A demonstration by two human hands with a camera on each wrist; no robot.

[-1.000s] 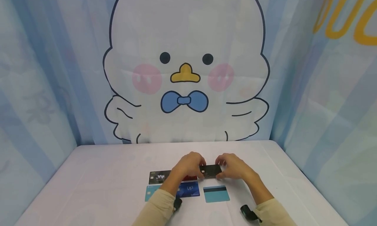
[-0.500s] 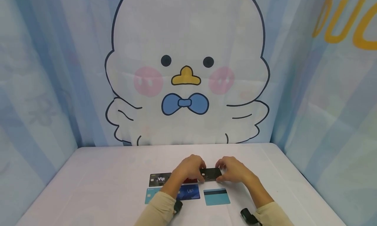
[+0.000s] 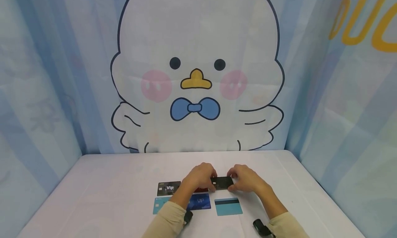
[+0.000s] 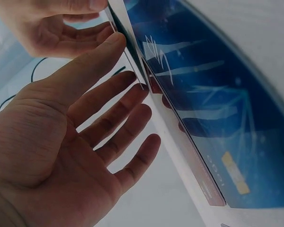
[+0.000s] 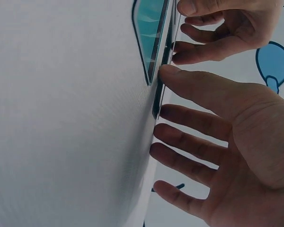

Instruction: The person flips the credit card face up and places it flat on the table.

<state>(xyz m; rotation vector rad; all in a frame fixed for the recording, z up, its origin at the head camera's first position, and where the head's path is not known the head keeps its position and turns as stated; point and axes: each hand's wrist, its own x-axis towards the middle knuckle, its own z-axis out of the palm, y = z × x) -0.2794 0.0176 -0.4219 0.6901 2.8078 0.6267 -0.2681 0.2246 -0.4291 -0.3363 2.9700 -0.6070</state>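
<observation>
A black bank card (image 3: 222,183) lies flat at the right end of the far row, between my two hands. My left hand (image 3: 201,176) holds its left end, with the thumb at the near corner and fingertips at the far one. At its right end, my right hand (image 3: 246,178) grips in the same way, thumb near and fingers at the far side. In the right wrist view, the thumb touches the edge of the black card (image 5: 158,97). Just left of it, a red card (image 3: 203,189) is mostly hidden under my left hand.
A black Vip card (image 3: 168,188) continues the far row leftward. Nearer lie a light-blue card (image 3: 160,205), a dark-blue VIP card (image 3: 200,202) and a teal card (image 3: 228,207) with a black stripe. All rest on a white-covered table (image 3: 93,196) before a cartoon-printed curtain (image 3: 198,31).
The head view has tilted slightly, so everything sits a little lower than a second ago. Both hands stay at the black card, which has hardly moved among the others.
</observation>
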